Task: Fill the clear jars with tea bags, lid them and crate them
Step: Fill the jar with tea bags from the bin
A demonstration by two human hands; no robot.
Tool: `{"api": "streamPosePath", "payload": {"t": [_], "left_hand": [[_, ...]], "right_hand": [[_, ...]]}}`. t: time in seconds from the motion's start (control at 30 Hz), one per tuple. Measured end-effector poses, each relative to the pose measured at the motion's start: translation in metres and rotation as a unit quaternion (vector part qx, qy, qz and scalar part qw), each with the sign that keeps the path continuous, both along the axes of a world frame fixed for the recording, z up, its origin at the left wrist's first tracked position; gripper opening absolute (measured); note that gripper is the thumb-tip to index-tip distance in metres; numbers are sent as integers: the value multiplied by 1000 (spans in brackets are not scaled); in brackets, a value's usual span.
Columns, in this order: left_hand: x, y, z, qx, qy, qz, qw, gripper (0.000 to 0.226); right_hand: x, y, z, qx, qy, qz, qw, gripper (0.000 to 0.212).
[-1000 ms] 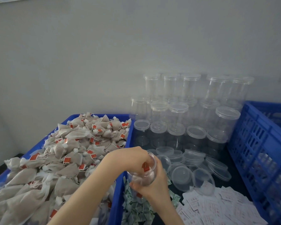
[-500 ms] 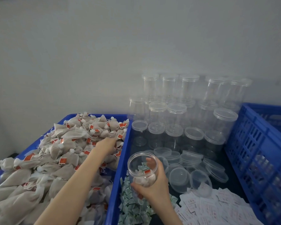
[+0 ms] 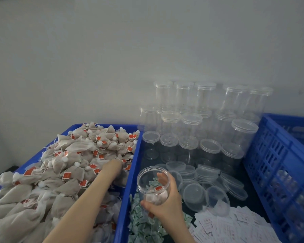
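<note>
From the head view, a clear open jar [image 3: 154, 185] is gripped by the right hand [image 3: 167, 202] at six o'clock, tilted toward the camera, a few tea bags seen inside. At nine o'clock, the left hand [image 3: 113, 166] is pressed into the tea bag heap [image 3: 68, 163] in the blue bin [image 3: 128, 190]; its fingers are buried, so its grip cannot be told. Empty lidded jars [image 3: 191, 130] are stacked at twelve o'clock, loose lids [image 3: 207, 174] just before them, a blue crate [image 3: 279, 163] at three.

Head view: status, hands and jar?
Left hand reaching into tea bag pile, grip hidden. Right hand holds open clear plastic jar, few bags inside. Nothing blocking.
</note>
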State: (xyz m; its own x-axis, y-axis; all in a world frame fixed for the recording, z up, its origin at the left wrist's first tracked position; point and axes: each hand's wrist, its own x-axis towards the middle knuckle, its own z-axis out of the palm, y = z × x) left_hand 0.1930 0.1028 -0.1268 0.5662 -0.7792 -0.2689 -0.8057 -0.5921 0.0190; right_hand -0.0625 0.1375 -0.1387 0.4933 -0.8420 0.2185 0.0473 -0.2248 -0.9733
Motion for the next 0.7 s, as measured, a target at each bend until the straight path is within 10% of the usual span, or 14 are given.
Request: {"api": "streamPosePath", "payload": {"t": [0.7], "left_hand": [[-57, 75, 161, -275, -4, -197, 941, 21]], "right_hand": [[13, 1, -10, 6, 7, 16, 1000, 92]]}}
